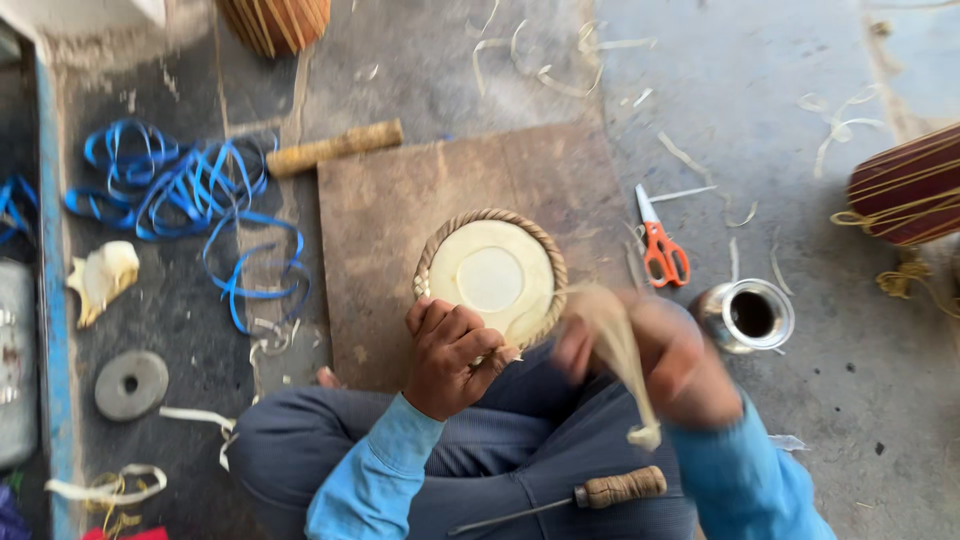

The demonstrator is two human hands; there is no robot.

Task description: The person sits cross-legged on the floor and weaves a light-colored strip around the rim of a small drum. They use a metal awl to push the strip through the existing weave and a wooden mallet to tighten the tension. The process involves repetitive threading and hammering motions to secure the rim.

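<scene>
My left hand (447, 357) gripped the near rim of the round drum head (490, 278), lying at the near edge of the wooden board (400, 200); my blurred right hand (670, 360) clutched a pale, limp strip (622, 350); the skin looked taut yet fragile, best held by its braided edge.

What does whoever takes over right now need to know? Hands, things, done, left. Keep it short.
Left hand: clamped on the near rim of the drum head, holding it on the board.
Right hand: blurred, pulling a pale strap that runs from the rim.
Things: scissors right of the board, metal cup beside the right hand, awl on the lap, wooden stick and blue strapping to the left.
Done: the braided ring shows round the far and side rim.
Left: the near edge is hidden by the hands; the strap end hangs loose, uncut.
</scene>
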